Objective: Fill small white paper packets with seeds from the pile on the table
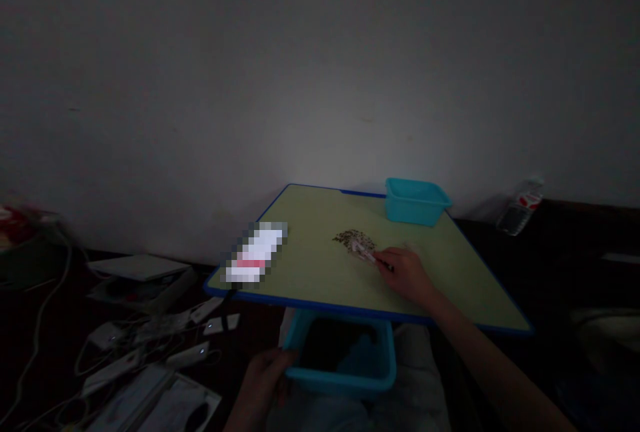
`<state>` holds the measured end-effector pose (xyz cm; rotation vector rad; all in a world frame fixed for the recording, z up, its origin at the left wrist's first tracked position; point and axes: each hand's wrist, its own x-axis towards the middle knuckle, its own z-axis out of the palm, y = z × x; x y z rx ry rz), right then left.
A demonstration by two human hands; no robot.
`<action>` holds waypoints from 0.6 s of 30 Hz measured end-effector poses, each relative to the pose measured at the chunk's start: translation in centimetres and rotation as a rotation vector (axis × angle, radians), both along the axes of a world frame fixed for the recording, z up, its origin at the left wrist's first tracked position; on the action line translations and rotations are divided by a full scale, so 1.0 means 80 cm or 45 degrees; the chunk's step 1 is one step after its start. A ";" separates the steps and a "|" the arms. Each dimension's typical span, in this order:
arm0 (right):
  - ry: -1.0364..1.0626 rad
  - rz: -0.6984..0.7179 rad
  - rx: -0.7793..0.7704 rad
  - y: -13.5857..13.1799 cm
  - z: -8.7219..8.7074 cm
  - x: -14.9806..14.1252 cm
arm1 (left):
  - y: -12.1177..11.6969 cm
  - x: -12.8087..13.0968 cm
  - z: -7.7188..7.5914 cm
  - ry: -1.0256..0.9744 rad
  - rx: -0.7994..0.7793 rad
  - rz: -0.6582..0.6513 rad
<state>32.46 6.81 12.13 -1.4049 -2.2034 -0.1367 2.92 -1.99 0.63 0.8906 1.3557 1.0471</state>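
Note:
My right hand [401, 271] is closed around a slim tool [367, 253] with a pale, whitish front part and a dark end; its exact kind is blurred. The pale part lies at a scattered heap of small dark grains [353, 239] on the tabletop. Down below the table's near edge, my left hand [267, 372] grips the left rim of a blue plastic basin [345, 380], which rests at my lap. Dark loose material [327, 345] covers much of the basin's bottom.
The yellowish table [310, 215] has a blue edge. Another blue basin [417, 212] stands at its back right corner, and a blurred-out bright phone-like screen [255, 255] lies at the left. Power strips and cables [187, 355] clutter the left floor. A plastic bottle [521, 211] is at right.

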 end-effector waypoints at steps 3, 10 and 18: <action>0.009 0.027 -0.010 0.001 0.000 -0.002 | 0.000 0.000 0.000 -0.017 -0.007 -0.003; 0.013 -0.002 0.011 0.007 0.000 -0.009 | -0.001 0.001 0.006 0.047 -0.023 -0.021; -0.004 -0.043 0.015 0.005 -0.002 -0.007 | -0.002 0.002 0.005 0.029 0.006 -0.019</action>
